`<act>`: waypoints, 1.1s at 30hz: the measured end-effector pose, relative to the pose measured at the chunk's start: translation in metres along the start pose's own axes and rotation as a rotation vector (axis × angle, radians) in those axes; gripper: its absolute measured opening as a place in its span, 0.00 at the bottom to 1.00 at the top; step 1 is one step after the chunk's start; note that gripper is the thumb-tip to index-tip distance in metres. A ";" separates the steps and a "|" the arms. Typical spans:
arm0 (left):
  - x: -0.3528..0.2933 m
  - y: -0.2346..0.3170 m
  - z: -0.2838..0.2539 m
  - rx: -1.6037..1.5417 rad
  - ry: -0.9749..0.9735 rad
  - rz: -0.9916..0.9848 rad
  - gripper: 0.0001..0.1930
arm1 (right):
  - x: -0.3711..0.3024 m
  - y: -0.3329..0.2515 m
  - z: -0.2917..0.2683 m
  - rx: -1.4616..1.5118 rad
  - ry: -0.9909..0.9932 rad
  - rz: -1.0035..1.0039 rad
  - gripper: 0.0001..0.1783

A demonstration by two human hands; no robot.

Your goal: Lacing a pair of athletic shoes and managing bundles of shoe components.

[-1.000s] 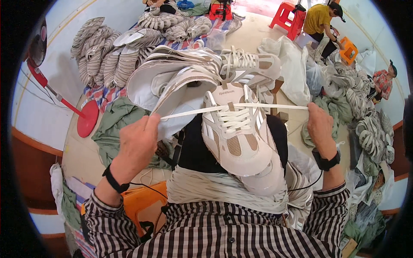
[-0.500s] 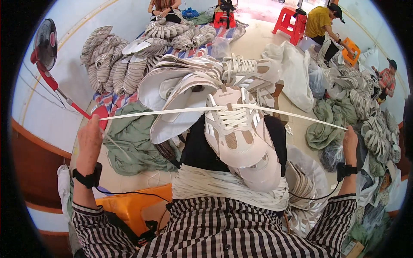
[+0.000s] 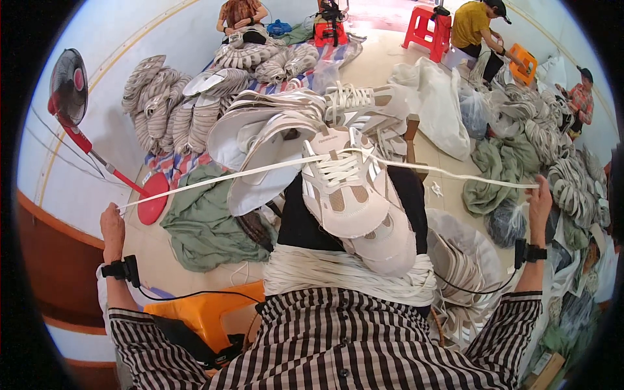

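Note:
A cream shoelace (image 3: 227,176) runs through the top eyelets of a beige shoe upper (image 3: 356,220) on my lap, its two ends stretched out to the sides. Far out on the left, my left hand (image 3: 113,226) is closed on one end. The other end is pinched by my right hand (image 3: 539,205), out on the right. White criss-cross lacing (image 3: 339,172) fills the upper's front. Beneath it lies a second upper (image 3: 396,250). A thick bundle of white laces (image 3: 348,276) lies across my waist.
More uppers (image 3: 260,140) are stacked just beyond my knees. An orange stool (image 3: 214,312) stands left of me, a red fan (image 3: 78,123) farther left. Green cloth (image 3: 201,221) lies on the floor. Piled uppers (image 3: 162,110) line both sides. Several people work at the back.
My left hand has moved outward and down, my right hand outward and slightly up, both still holding the lace. More lace shows on the left; the right side hangs wavier.

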State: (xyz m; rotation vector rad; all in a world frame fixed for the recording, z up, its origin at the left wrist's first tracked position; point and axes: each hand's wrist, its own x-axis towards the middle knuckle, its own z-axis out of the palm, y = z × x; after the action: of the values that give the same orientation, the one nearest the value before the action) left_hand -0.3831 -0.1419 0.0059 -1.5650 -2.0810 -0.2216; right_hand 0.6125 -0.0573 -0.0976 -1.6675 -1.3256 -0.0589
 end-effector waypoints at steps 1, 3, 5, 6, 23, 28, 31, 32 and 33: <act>-0.005 -0.012 0.000 0.013 0.007 0.003 0.08 | -0.004 -0.036 0.014 0.010 -0.007 0.003 0.12; -0.015 -0.030 0.003 0.061 -0.043 -0.050 0.07 | -0.012 -0.125 0.033 0.154 -0.229 0.089 0.12; -0.009 -0.023 0.004 0.088 -0.085 -0.084 0.06 | -0.016 -0.134 0.066 0.455 -0.348 0.028 0.10; -0.008 -0.009 0.005 -0.053 -0.073 -0.071 0.06 | -0.021 -0.155 0.081 0.483 -0.435 -0.034 0.09; -0.005 0.400 -0.078 -1.253 -0.081 0.302 0.05 | -0.052 -0.297 0.216 0.713 -0.756 -0.168 0.04; 0.002 0.428 -0.029 -1.312 -0.088 0.173 0.04 | -0.056 -0.298 0.214 0.774 -0.738 -0.162 0.05; -0.011 0.423 -0.015 -1.292 -0.101 0.076 0.04 | -0.056 -0.303 0.211 0.738 -0.798 -0.213 0.03; -0.013 0.420 -0.017 -1.274 -0.128 0.063 0.04 | -0.054 -0.299 0.207 0.662 -0.772 -0.306 0.02; -0.016 0.418 -0.021 -1.249 -0.154 0.045 0.04 | -0.053 -0.296 0.206 0.592 -0.751 -0.398 0.05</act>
State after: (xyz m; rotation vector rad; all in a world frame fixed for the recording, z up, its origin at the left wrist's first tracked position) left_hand 0.0164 -0.0316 -0.0576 -2.2869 -2.0667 -1.6667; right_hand 0.2614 0.0283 -0.0476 -0.9124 -1.9701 0.7200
